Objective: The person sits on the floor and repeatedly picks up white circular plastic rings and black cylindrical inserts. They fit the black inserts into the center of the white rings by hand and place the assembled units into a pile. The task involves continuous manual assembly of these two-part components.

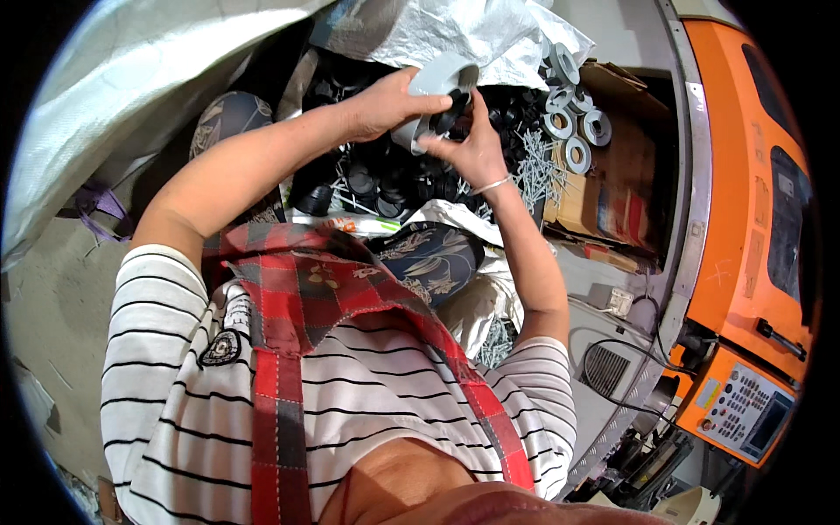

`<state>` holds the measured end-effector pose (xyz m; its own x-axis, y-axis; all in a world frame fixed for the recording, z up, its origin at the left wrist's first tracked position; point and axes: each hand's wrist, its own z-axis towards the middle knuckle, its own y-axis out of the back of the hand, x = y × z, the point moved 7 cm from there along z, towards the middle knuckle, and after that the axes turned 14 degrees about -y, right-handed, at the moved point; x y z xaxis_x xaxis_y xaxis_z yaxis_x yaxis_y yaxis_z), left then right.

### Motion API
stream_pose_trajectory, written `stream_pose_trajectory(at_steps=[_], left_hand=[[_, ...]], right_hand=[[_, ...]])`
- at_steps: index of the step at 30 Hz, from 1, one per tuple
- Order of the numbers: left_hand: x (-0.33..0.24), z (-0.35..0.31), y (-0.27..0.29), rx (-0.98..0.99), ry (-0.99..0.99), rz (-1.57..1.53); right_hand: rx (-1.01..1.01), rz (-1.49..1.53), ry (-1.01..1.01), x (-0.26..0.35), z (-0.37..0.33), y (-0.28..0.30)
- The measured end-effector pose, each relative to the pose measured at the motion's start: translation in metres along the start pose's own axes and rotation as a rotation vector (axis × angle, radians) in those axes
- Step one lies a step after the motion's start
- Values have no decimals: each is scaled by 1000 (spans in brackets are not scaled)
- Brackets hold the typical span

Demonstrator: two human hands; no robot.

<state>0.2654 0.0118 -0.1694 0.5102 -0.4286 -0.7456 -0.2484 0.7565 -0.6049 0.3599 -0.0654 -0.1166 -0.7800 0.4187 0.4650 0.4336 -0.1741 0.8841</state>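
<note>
A light grey, curved plastic part (444, 73) is held up over a heap of black plastic pieces (360, 179). My left hand (389, 107) grips it from the left, thumb across its near side. From the right, my right hand (477, 150) closes on the same part, with the index finger at its far rim and the thumb at its lower edge. Between my fingers a small black round piece (451, 115) sits at the opening of the grey part. Whether it is fixed in there is hidden by my fingers.
Grey rings (577, 154) and a pile of thin grey sticks (535, 168) lie right of the heap, beside an open cardboard box (617, 197). White woven sacks (455, 31) surround the heap. An orange machine (731, 175) with a control panel (740, 409) stands at right.
</note>
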Motion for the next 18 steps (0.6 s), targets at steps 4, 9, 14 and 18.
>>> stream_pose_trajectory(at_steps=[4, 9, 14, 18], left_hand=[[-8, 9, -21, 155, -14, 442], [-31, -19, 2, 42, -218, 647], [-178, -32, -48, 128, -659, 1063], [-325, -22, -48, -389, -1145, 1742]], right_hand=[[39, 477, -483, -64, -11, -6], [660, 1279, -820, -28, -34, -67], [302, 1128, -717, -87, -27, -66], [187, 845, -589, -135, -11, -80]])
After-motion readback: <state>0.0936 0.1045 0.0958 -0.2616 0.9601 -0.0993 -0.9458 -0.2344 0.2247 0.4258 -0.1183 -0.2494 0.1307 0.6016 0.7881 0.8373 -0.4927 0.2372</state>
